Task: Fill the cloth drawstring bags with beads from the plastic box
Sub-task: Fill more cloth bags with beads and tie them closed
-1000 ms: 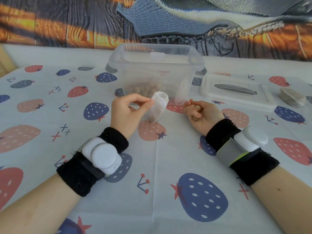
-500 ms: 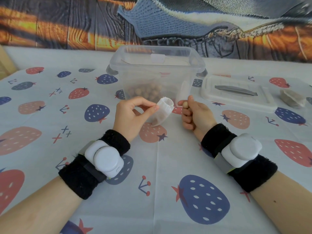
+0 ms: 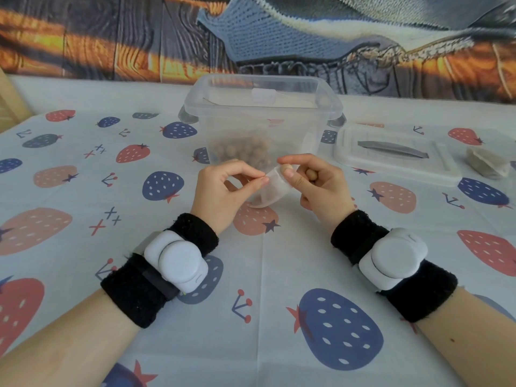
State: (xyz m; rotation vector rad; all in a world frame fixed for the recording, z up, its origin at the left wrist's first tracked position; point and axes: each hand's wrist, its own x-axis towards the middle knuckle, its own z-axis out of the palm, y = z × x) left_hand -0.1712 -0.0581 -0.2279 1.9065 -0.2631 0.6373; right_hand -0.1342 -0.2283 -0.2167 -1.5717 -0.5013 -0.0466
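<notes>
At six o'clock of the plastic box, left hand pinches the limp, light bag by its rim; right hand pinches a small, hard, roll-prone bead at its mouth

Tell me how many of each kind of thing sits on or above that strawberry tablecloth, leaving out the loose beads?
Clear plastic box: 1
Box lid: 1
Cloth bags: 2, one held in the hands, one lying right of the lid
Total: 4
</notes>
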